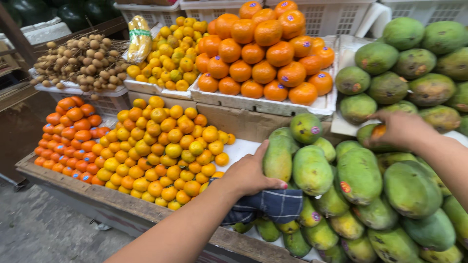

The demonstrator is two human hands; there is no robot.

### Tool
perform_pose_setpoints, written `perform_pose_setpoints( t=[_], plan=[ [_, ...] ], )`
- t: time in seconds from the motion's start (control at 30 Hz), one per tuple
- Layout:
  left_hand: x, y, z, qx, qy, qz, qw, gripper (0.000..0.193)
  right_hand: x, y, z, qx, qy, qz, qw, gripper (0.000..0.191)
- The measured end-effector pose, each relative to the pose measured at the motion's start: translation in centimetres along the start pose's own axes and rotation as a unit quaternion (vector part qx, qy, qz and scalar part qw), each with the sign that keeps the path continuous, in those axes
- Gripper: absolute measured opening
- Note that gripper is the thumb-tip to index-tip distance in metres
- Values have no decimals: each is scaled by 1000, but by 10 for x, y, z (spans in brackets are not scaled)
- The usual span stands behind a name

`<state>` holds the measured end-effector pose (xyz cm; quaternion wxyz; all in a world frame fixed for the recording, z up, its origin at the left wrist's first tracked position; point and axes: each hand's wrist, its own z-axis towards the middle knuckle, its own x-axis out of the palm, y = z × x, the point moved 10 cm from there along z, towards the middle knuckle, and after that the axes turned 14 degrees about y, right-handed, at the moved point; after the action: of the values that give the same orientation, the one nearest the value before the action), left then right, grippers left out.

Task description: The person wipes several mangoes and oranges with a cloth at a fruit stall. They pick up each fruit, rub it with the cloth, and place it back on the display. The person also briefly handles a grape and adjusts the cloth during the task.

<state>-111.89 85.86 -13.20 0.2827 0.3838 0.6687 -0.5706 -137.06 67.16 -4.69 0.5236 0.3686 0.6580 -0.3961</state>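
Now left hand fingers clutch checked cloth; right hand fingers grip mango.

Left forearm enters from 7 o'clock, bare, angled toward 1 o'clock. Left hand palm down, fingers curled forward, thumb with red nail lying flat toward 3 o'clock. Right forearm enters from 3 o'clock; right hand palm down, fingers bent in a loose grasp.

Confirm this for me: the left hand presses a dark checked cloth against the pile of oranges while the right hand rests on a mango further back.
Not quite. The head view shows the left hand pressing the dark checked cloth against the green mangoes, not the oranges, which sit further back. The right hand does rest on a mango further back.
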Motion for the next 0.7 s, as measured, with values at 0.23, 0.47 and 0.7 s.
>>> perform_pose_setpoints(
  t=[0.23, 0.47, 0.7],
  plan=[
    [-11, 10, 2, -41, -50, -29, 997, 127, 25, -18, -5, -5, 25, -91, 995, 101],
    [-40, 20, -37, -123, -164, -91, 975, 97, -61, -79, -22, -179, -242, 54, 952, 90],
    [-32, -32, -73, -124, -224, -132, 958, 53, -159, -117, -18, -296, -348, 179, 872, 88]
  ],
)
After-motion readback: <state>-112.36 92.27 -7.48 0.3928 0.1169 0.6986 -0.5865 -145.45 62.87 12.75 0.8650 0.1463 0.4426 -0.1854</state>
